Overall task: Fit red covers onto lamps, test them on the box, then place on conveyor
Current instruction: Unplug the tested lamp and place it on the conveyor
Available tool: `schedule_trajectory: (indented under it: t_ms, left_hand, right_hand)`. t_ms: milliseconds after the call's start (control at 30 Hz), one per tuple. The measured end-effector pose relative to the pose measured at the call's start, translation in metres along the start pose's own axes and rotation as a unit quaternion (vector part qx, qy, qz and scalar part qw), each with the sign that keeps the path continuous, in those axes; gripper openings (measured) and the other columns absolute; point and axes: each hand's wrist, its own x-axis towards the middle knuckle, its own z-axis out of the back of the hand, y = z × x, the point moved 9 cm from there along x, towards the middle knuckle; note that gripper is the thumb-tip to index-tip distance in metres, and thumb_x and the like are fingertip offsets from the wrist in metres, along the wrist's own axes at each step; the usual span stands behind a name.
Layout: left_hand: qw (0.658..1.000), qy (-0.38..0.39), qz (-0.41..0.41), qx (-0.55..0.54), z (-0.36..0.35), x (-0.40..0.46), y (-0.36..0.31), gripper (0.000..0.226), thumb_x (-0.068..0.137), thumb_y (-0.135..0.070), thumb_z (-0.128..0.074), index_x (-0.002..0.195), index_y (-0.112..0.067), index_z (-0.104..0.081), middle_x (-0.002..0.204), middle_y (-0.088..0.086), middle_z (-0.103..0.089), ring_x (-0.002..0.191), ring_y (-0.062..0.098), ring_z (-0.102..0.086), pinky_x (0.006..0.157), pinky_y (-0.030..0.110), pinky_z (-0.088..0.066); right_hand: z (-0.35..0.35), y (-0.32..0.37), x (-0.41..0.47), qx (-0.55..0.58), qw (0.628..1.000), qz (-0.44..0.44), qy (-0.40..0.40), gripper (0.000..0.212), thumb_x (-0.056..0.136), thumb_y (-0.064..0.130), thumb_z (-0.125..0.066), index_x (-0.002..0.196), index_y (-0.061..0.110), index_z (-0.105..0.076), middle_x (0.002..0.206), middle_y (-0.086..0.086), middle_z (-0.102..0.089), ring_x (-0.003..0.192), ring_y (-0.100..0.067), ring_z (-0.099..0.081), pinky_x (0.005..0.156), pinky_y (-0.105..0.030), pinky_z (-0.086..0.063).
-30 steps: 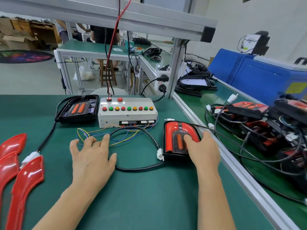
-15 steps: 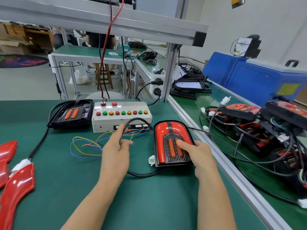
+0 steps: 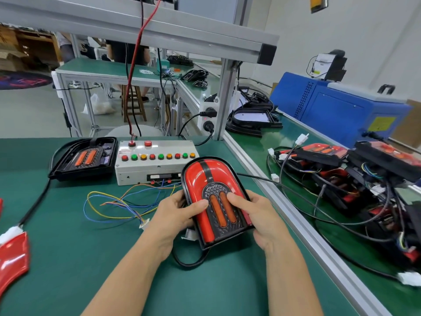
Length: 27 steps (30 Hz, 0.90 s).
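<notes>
While both hands' grip clamps the lamp, green matting covers the bench beside the conveyor.

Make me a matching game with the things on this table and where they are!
Things:
1. covered lamp
2. button box
3. loose red cover
4. lamp without a cover

Places:
A. left edge of the table
B. held in both hands
C. left of the button box
D. behind the held lamp

Pairs: 1-B, 2-D, 3-A, 4-C
</notes>
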Motion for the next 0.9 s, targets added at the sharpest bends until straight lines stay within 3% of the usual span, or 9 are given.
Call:
schedule_trajectory:
  t_ms: [133, 233, 400, 467, 567, 900]
  left_hand:
    - [1.0, -0.005, -0.012, -0.017, 0.004, 0.001, -0.004, 0.053, 0.055, -0.009, -0.077, 0.107, -0.008, -0.064, 0.096, 0.006, -0.074, 0.082, 0.022, -0.072, 0.06, 0.028, -0.057]
    - [1.0, -0.01, -0.02, -0.015, 0.005, 0.0, -0.005, 0.051, 0.055, -0.004, -0.075, 0.104, -0.006, -0.064, 0.093, 0.007, -0.074, 0.078, 0.021, -0.072, 0.059, 0.027, -0.056]
    - [0.998, -0.017, -0.016, -0.065, 0.014, 0.002, -0.004, 0.054, 0.053, 0.005, -0.073, 0.105, 0.0, -0.063, 0.101, 0.018, -0.071, 0.08, 0.024, -0.07, 0.066, 0.031, -0.06]
    - [0.997, -0.017, -0.017, -0.074, 0.016, 0.001, -0.005, 0.061, 0.051, 0.003, -0.074, 0.11, 0.003, -0.061, 0.105, 0.02, -0.07, 0.087, 0.027, -0.068, 0.075, 0.034, -0.059]
    - [0.996, -0.009, -0.013, -0.087, 0.014, 0.001, -0.004, 0.053, 0.06, -0.004, -0.067, 0.112, 0.004, -0.06, 0.107, 0.022, -0.069, 0.092, 0.03, -0.067, 0.081, 0.04, -0.056]
    - [0.994, 0.01, 0.011, -0.107, 0.008, 0.0, 0.0, 0.042, 0.07, -0.01, -0.066, 0.111, -0.002, -0.061, 0.106, 0.018, -0.07, 0.081, 0.021, -0.072, 0.062, 0.028, -0.059]
  right_hand:
    - [-0.002, 0.002, -0.001, 0.0, 1.0, 0.008, 0.019, 0.038, 0.078, 0.025, -0.076, 0.113, 0.014, -0.067, 0.1, -0.01, -0.075, 0.088, -0.026, -0.073, 0.066, -0.032, -0.058]
    - [-0.004, 0.003, -0.004, 0.003, 0.999, 0.006, 0.043, 0.051, 0.071, 0.03, -0.08, 0.117, 0.015, -0.064, 0.102, -0.01, -0.075, 0.087, -0.025, -0.073, 0.063, -0.029, -0.058]
    - [-0.013, 0.001, -0.006, 0.05, 0.994, -0.007, 0.092, 0.077, 0.071, 0.025, -0.082, 0.139, 0.018, -0.046, 0.119, -0.012, -0.069, 0.106, -0.032, -0.068, 0.091, -0.046, -0.054]
    - [-0.021, 0.003, -0.01, 0.016, 0.991, 0.002, 0.134, 0.068, 0.075, 0.024, -0.079, 0.136, 0.015, -0.051, 0.122, -0.013, -0.067, 0.112, -0.035, -0.064, 0.096, -0.049, -0.052]
    - [-0.029, 0.006, -0.016, -0.003, 0.986, 0.013, 0.169, 0.054, 0.08, 0.026, -0.073, 0.13, 0.015, -0.057, 0.124, -0.014, -0.066, 0.117, -0.037, -0.06, 0.099, -0.05, -0.05]
    - [-0.021, 0.009, -0.013, 0.046, 0.993, 0.036, 0.105, 0.046, 0.083, 0.021, -0.07, 0.126, 0.01, -0.059, 0.117, -0.016, -0.069, 0.104, -0.031, -0.067, 0.089, -0.042, -0.056]
